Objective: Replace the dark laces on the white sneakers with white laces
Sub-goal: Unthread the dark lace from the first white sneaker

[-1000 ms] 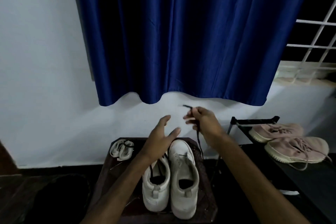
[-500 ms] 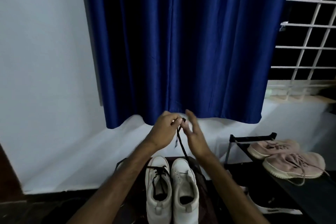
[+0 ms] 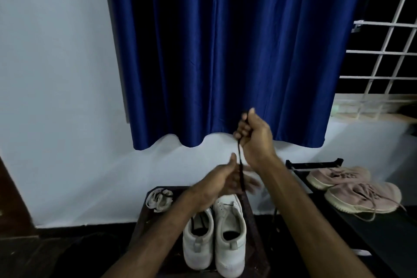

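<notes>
so the right hand [image 3: 255, 135] has its fingers clamped on the lace [image 3: 240, 169], held high over the sneakers [image 3: 214, 235]; the left hand [image 3: 223, 181] has its fingers apart, kinda blurry

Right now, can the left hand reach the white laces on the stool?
Probably yes. The left hand looks open and holds nothing. The white laces lie uncovered at the back left corner of the stool, left of the sneakers, with nothing between.
</notes>
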`<act>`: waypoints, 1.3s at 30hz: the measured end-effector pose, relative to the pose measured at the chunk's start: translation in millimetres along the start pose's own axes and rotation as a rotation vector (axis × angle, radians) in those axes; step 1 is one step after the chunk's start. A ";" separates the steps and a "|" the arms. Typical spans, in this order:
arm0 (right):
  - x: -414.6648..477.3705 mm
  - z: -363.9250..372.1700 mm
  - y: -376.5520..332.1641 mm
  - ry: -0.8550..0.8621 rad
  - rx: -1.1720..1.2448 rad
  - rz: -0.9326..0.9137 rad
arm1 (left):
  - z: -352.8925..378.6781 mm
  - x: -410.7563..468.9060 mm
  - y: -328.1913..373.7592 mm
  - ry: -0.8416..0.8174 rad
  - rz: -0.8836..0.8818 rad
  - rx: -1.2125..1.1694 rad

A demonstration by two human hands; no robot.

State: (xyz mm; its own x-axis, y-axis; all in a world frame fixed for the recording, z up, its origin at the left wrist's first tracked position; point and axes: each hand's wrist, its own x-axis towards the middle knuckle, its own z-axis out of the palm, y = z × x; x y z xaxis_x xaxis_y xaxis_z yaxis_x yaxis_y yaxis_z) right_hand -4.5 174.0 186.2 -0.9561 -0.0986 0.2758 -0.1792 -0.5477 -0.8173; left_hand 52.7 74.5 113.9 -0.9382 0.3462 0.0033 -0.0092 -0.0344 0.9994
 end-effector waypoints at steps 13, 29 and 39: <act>-40.5 -18.9 90.6 -0.078 -0.167 0.339 | -58.1 6.8 2.2 0.548 0.510 0.736; 9.1 -4.9 -25.9 0.174 -0.106 -0.133 | -71.7 1.5 -29.9 0.373 0.271 0.538; -44.6 15.7 70.9 -0.367 -0.739 -0.097 | -60.6 -28.8 84.5 0.383 0.707 0.592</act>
State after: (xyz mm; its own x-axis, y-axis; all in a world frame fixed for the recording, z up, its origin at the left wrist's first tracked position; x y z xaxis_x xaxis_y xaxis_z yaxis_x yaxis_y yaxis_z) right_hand 29.1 126.6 123.9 -0.8152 -0.4137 0.4053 -0.4855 0.1067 -0.8677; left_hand 58.0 4.8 196.1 -0.7104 0.0976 0.6970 0.6710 0.3928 0.6289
